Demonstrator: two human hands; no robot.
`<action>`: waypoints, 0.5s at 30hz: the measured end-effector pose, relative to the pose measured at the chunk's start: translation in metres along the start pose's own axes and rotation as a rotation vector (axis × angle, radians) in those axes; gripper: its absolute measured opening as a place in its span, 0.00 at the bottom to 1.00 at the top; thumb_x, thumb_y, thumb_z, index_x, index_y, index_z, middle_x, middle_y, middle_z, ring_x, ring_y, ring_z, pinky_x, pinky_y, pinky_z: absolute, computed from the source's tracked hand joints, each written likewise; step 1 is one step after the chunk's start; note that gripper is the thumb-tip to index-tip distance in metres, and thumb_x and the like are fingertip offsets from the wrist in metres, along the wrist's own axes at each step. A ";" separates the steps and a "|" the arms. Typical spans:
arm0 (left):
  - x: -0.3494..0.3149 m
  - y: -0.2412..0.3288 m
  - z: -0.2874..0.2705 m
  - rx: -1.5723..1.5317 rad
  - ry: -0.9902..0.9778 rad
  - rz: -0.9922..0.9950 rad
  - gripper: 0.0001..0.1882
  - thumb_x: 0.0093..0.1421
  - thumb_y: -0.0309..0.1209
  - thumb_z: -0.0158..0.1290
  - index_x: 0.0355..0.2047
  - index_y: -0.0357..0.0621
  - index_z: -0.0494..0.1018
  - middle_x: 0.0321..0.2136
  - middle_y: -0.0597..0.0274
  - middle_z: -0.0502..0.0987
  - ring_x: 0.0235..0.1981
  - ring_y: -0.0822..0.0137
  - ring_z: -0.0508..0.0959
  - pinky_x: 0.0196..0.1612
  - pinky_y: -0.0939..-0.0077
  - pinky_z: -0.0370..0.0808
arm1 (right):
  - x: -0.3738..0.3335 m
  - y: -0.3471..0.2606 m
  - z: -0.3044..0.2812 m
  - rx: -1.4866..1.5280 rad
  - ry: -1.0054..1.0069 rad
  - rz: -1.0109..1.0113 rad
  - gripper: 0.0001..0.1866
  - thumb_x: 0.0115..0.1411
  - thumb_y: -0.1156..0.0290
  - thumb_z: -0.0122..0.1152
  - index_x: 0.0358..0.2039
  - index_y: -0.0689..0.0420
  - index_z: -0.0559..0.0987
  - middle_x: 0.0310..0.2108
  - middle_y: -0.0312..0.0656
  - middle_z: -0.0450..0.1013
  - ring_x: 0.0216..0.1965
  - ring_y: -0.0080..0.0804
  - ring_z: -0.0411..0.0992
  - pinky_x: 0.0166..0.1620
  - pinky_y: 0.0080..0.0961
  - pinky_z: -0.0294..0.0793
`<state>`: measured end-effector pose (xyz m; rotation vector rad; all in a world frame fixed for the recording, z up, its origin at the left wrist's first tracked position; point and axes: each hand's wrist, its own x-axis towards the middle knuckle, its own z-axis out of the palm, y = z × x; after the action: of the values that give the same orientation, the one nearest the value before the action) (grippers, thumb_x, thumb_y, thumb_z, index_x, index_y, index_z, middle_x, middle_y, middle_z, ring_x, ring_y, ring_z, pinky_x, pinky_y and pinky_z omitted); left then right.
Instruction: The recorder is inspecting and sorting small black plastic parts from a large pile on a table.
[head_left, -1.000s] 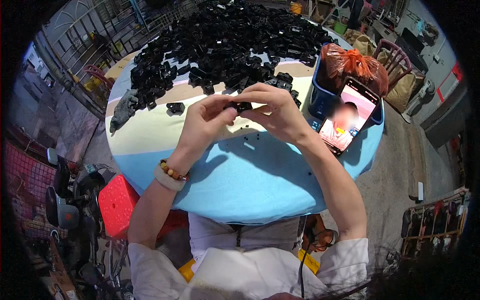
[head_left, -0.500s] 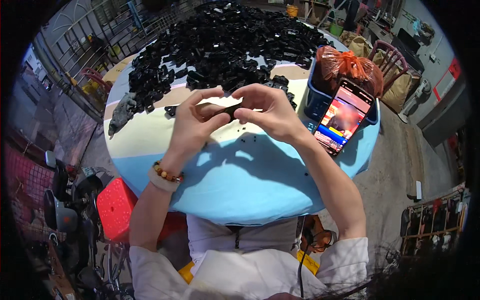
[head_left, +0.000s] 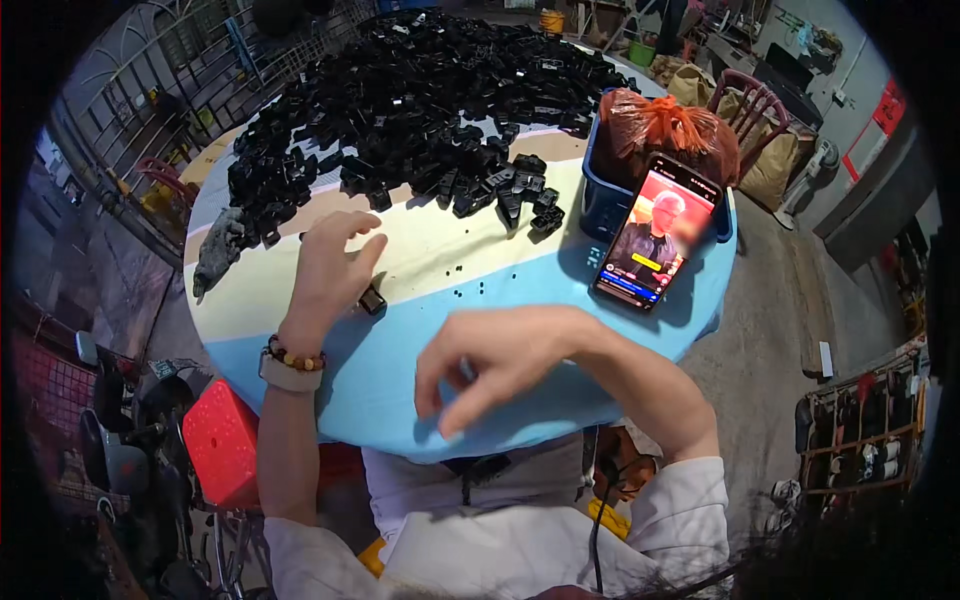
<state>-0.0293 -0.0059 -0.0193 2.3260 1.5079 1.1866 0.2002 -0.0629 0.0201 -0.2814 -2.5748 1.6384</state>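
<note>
My left hand [head_left: 335, 265] hovers over the left of the table, thumb and forefinger apart, with nothing seen between them. A small black plastic part [head_left: 372, 300] lies on the cloth beside that hand's wrist. Nearer to me, above the blue stripe at the front edge, my right hand [head_left: 500, 355] hangs with its fingers bent down and its thumb apart, apparently holding nothing. Below the table edge, a dark piece [head_left: 482, 466] shows at my lap; its kind is unclear. A large heap of black plastic parts [head_left: 430, 100] covers the far half of the table.
A phone [head_left: 655, 235] leans against a blue basket [head_left: 610, 200] holding a tied red plastic bag [head_left: 665, 135]. Tiny black bits [head_left: 460, 290] dot the striped tablecloth [head_left: 450, 250]. A grey cloth [head_left: 218, 250] lies at the left edge, and a red stool [head_left: 220, 445] stands below it.
My hands have parted from the black part they held together. The left has moved left and down; the right has come toward me. A black part now lies beside my left wrist.
</note>
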 end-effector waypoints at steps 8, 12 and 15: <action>-0.017 0.048 -0.010 0.411 -0.215 -0.024 0.19 0.52 0.42 0.62 0.32 0.38 0.75 0.27 0.50 0.74 0.30 0.52 0.76 0.34 0.62 0.72 | -0.012 0.059 -0.040 -1.235 1.130 0.521 0.08 0.54 0.72 0.59 0.35 0.60 0.76 0.32 0.46 0.76 0.38 0.49 0.71 0.41 0.39 0.73; -0.019 0.040 -0.010 0.357 -0.390 -0.180 0.18 0.50 0.38 0.64 0.33 0.38 0.74 0.27 0.48 0.75 0.30 0.53 0.76 0.34 0.63 0.72 | -0.011 0.064 -0.044 -1.236 1.024 0.677 0.07 0.54 0.71 0.58 0.33 0.59 0.76 0.31 0.46 0.76 0.38 0.48 0.72 0.39 0.40 0.72; -0.017 0.036 -0.006 0.073 -0.255 0.057 0.17 0.49 0.30 0.64 0.37 0.36 0.75 0.28 0.49 0.76 0.28 0.54 0.76 0.33 0.63 0.73 | -0.009 0.060 -0.044 -1.175 0.976 0.576 0.07 0.53 0.71 0.59 0.32 0.59 0.76 0.29 0.46 0.75 0.36 0.46 0.73 0.37 0.41 0.72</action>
<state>-0.0109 -0.0392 -0.0069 2.4699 1.4274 0.8190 0.2226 -0.0010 -0.0154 -1.4801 -2.2701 -0.2903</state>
